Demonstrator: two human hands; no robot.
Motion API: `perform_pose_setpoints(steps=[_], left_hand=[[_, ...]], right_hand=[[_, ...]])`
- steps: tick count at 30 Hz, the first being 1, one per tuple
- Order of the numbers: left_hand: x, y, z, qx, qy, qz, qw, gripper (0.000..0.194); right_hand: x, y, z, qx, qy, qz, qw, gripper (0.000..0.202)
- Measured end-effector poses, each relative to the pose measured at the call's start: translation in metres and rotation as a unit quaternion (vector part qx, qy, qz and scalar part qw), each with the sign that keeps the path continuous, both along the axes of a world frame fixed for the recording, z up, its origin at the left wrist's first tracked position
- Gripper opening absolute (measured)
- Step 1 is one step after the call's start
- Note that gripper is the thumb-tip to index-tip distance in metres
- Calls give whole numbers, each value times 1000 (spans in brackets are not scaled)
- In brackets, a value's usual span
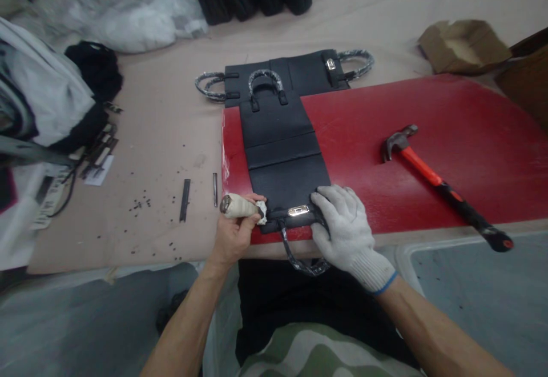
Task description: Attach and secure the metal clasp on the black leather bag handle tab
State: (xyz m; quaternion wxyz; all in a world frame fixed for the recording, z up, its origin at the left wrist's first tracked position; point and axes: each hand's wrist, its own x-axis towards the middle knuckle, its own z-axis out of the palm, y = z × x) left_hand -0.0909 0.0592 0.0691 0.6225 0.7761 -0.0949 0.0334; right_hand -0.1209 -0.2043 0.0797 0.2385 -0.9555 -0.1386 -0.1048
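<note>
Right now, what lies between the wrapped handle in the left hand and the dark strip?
In the head view, a thin rod lies on the table between the wrapped handle in the left hand and the dark strip.

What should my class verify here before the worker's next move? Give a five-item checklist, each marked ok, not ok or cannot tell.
1. Black panel supported by the red board beneath its middle: ok.
2. Wrapped tool gripped: ok, the left hand holds it at the panel's near left corner.
3. Panel steadied: ok, the right hand rests on its near right corner.
4. Both hands gloved: not ok, only the right is; the left is bare.
5. Tool's tip placed exactly: cannot tell, its contact point is hidden.
</note>
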Motion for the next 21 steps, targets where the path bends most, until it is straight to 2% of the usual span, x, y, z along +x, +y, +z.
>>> perform_pose_setpoints(steps=[5, 13, 21], left_hand=[[1, 3, -6, -21, 1, -9, 1000, 16], [-2, -1, -2, 14, -43, -5, 999, 15], [7, 5, 0, -25, 31, -33, 999, 21]], right_hand=[[0, 0, -2, -5, -4, 0, 1000, 50], [-1, 0, -2, 4, -10, -6, 1000, 49], [-1, -3, -2, 5, -8, 6, 1000, 50]])
